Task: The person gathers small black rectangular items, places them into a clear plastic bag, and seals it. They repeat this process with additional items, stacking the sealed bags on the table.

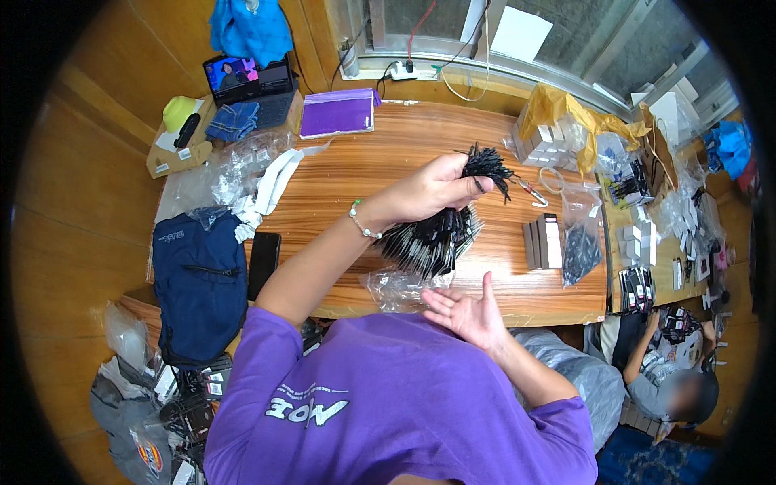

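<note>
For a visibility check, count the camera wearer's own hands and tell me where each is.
2: the left hand, closed on a bundle of black cords above the table; the right hand, open and empty by the table's near edge. Neither is hidden.

Large white letters (311,412) and a line of small ones stand on the purple shirt (412,388); pale lettering (171,237) marks the navy bag (198,299); a colourful printed badge (150,455) is on the grey bag (121,412).
</note>
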{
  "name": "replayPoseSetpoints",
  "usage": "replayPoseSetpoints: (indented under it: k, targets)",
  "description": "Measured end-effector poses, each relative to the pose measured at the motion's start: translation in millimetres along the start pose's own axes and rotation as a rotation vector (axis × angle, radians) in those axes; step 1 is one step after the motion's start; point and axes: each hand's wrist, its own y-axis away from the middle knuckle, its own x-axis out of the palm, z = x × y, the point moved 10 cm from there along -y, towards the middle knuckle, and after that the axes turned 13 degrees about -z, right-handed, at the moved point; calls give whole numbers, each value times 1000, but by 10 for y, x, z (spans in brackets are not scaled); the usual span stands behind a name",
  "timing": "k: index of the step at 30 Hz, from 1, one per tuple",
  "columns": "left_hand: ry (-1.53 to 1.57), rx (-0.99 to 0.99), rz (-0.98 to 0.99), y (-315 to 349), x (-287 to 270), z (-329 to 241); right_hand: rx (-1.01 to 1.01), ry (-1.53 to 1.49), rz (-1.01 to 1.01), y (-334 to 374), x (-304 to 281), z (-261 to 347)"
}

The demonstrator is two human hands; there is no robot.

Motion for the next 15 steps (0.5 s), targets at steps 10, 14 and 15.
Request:
replayPoseSetpoints:
  k: [10,14,15]
  targets:
    - [-27,-133,183,134,256,-128,174,-246,79,-106,488,-394]
    - [-296,-7,310,236,504,-313,101,-102,270,-282,583,-359]
    - [-320,31,357,270,565,-321,150,-238,213,-290,546,-324]
